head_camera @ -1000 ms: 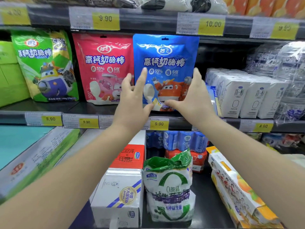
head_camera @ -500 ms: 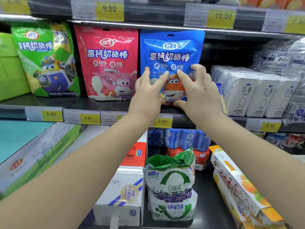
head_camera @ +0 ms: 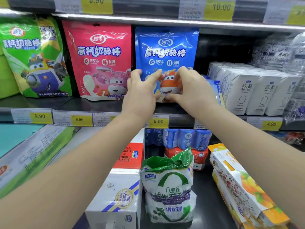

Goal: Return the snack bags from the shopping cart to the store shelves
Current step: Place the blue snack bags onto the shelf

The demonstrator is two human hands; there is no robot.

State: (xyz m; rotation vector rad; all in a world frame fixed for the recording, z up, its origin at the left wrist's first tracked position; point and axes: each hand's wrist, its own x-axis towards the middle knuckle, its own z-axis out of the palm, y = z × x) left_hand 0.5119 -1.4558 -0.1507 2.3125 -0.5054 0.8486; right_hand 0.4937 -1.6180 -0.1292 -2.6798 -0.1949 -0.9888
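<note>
Shelf (head_camera: 99, 106) of dark metal holds a glossy blue bag (head_camera: 166, 47) upright between pink bag (head_camera: 99, 63) and white cartons (head_camera: 247, 90); left hand (head_camera: 140, 93) lays nearly straight fingers on its lower front, right hand (head_camera: 193, 90) curls round its bottom edge.

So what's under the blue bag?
The dark shelf, with a 9.90 tag on its front edge. The left hand and right hand cover most of the bottom edge of the blue bag, so whether it sits flat cannot be seen.
</note>
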